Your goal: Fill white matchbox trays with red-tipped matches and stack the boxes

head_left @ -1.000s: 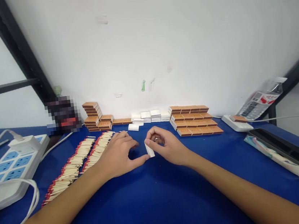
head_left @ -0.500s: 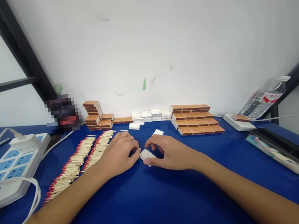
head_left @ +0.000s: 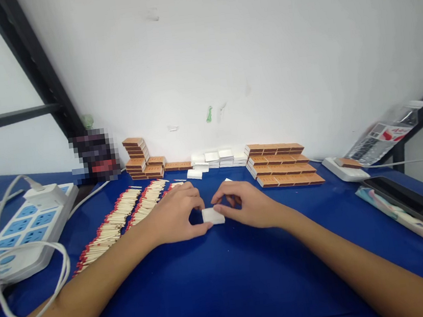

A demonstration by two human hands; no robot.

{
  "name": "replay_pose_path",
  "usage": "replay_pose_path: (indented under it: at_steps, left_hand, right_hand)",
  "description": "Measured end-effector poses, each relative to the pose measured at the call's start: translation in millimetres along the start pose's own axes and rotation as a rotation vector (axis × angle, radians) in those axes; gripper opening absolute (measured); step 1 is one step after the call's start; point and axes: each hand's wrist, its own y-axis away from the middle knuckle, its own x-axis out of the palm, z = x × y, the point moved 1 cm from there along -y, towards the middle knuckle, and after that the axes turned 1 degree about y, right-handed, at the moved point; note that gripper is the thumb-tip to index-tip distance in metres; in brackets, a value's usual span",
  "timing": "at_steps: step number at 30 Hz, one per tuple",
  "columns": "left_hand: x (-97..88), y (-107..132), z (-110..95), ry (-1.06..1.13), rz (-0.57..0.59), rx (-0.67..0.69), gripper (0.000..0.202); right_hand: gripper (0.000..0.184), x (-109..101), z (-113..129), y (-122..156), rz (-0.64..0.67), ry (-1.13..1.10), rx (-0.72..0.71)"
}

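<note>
Between my hands, just above or on the blue tabletop, is a small white matchbox tray [head_left: 211, 216], turned lengthwise left to right. My left hand [head_left: 178, 215] is closed at its left end, thumb along the near edge and fingers behind. At the right end my right hand [head_left: 250, 206] pinches it, the thumb near its top and the curled fingers partly hidden. Rows of loose red-tipped matches [head_left: 108, 233] lie beside my left forearm. A white piece [head_left: 228, 180] peeks out behind my right hand.
Along the wall stand brown matchboxes [head_left: 136, 160], white trays [head_left: 211, 158] and stacked matchboxes at the right [head_left: 285, 167]. A power strip [head_left: 49, 250] with looping cable sits left. A plastic bottle [head_left: 389, 131], white adapter [head_left: 346, 170] and dark flat case [head_left: 413, 205] lie right.
The white tray has turned from slanted to level. My left thumb has come to its near edge, and my right hand has shifted toward its right end. The view has tilted slightly.
</note>
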Motion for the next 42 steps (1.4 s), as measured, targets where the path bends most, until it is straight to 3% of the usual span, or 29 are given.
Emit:
replay_pose_path:
  at_steps: [4,6,9,12,16,25,29,34,38,42]
  left_hand:
    - [-23.1,-3,20,-0.123,-0.263,-0.051,0.025]
    - [-34.6,-3,32,-0.180,-0.323,-0.083,0.026]
    - [-41.2,-2,44,-0.199,-0.377,-0.130,0.026]
    - [-36.5,-2,50,-0.238,-0.376,-0.141,0.024]
    - [-28.8,-2,52,-0.275,-0.375,-0.167,0.026]
    - [-23.7,-3,52,-0.272,-0.350,-0.157,0.026]
    - [-25.2,-3,53,-0.243,-0.353,-0.161,0.028]
    - [-21.7,-3,55,-0.186,-0.291,-0.131,0.030]
    - [-14.4,-4,55,-0.085,-0.223,-0.116,0.033]
    - [-8.2,-5,50,0.032,-0.197,-0.059,0.031]
  right_hand:
    - [0.016,4,-7,-13,-0.205,0.018,0.090]
    - [0.021,8,-3,-22,-0.278,0.025,0.151]
    - [0.017,21,14,-38,-0.119,0.036,0.129]
    - [0.016,37,33,-50,0.073,0.082,0.051]
    - [0.018,53,41,-54,0.088,0.169,0.024]
    - [0.010,68,30,-51,0.075,0.161,-0.003]
    - [0.011,58,30,-43,0.137,0.183,-0.017]
    - [0.011,21,16,-28,0.163,0.251,0.064]
    - [0.012,-3,3,-25,0.019,0.309,0.067]
    - [0.010,-4,3,-28,-0.086,0.350,0.044]
